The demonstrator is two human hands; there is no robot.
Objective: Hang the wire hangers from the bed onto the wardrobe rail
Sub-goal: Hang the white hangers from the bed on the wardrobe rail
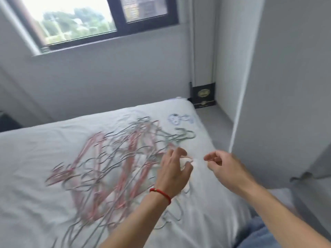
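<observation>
step: pick-up stage, judged; nothing lifted yet, both hands over the heap, no hanger on any rail in view
hangers: tangled pile of wire hangers (114, 158), pink and grey, spread on the bed (35, 203); bulk lies left of and beyond the left fingers, a few grey ones under the left wrist
left hand: left hand (174, 171) over the right edge of the pile, fingers spread and bent, thumb near a pale pink hanger end (188, 157); blur, cannot tell if it pinches the wire or only reaches for it
right hand: right hand (227, 166) just right of the left fingers, clear of the pile, fingers loosely curled, thumb toward forefinger, nothing seen held
wrist: red bracelet (161, 193) on left
wardrobe: white panel (286, 86) right of the right fingers, likely the wardrobe side; rail not visible
other: window (75, 20) far beyond fingers; dark box (203, 95) in corner past the pile
next move: judged: close fingers on one hook at the pile edge, lift slowly to free it from the tangle, other hand steadying neighbours, then turn right to the wardrobe
risk: judged: hooks interlocked, several may drag up together
</observation>
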